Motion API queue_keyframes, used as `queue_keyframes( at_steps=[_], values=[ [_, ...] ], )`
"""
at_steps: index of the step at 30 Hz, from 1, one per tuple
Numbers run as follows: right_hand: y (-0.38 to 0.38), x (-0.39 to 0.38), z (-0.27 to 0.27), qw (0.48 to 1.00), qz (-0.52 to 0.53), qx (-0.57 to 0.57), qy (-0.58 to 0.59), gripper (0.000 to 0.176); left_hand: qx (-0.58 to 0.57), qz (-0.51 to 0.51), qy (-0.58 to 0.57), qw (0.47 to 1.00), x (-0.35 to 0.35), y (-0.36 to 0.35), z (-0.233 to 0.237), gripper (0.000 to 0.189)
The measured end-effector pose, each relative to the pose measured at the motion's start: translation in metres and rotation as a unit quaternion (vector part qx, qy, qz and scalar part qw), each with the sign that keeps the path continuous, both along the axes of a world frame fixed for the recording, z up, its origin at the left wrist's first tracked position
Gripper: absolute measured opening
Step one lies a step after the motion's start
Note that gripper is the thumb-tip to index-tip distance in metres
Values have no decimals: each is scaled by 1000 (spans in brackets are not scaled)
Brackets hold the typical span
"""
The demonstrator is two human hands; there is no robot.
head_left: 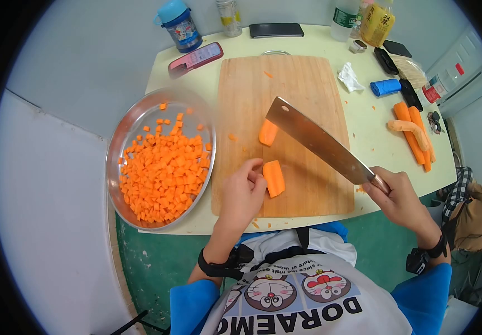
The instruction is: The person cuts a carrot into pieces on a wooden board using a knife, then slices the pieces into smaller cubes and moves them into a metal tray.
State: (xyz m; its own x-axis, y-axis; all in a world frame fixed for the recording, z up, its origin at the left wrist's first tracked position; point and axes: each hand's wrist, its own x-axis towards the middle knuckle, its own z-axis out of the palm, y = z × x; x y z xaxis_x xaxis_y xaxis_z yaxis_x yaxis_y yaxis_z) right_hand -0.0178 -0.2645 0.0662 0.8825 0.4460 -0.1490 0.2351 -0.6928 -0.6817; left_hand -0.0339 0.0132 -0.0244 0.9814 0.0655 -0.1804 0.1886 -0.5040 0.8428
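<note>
We saw a person's right hand (400,198) closed firmly around the brown handle of a broad, rectangular steel cleaver (319,142), its blade angled over a light wooden cutting board (246,84). The left hand (244,190) rested low on the board, its fingers curled just beside a thick, flat-sided orange carrot piece (274,178); we could not tell whether the fingertips gripped it. A second orange carrot chunk (268,133) lay farther up the board, partly covered in our view by the far corner of the blade, and a few orange scraps dotted the wood. To the left of the board we found a round, shiny metal tray (140,114) bearing a broad heap of small orange carrot cubes (163,173). Near the right edge of the pale yellow-green table (386,167), we noted long orange carrots (401,114), with a paler, crooked carrot (403,126) lying across them. Beyond those sat a rolled blue bundle (386,87) and a crumpled white tissue (350,77). Along the far side we counted a blue flask with a light-blue lid (182,28), a red-edged phone (196,59) and a flat black object (276,30).
</note>
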Motion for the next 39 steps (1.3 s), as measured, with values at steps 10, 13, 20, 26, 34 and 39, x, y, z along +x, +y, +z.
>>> queue_keyframes(
  at_steps=[10,13,20,26,34,39],
  values=[
    [-1,1,0,1000,-1,2,4,16,138,-148,-147,968,-3,3,20,52],
    [-3,-1,-1,1000,-5,5,-3,16,224,-183,-246,925,-9,4,16,52],
    [-3,0,-1,1000,-11,11,0,16,89,-56,-213,971,-3,10,4,41],
    [-2,1,-1,1000,-11,14,0,15,-132,7,-103,986,12,16,9,26],
    [-5,3,-1,1000,-16,18,3,15,-46,8,-114,992,16,10,6,29],
    [-6,4,-2,1000,-25,15,4,15,88,-6,-113,990,9,-3,16,31]
  ],
)
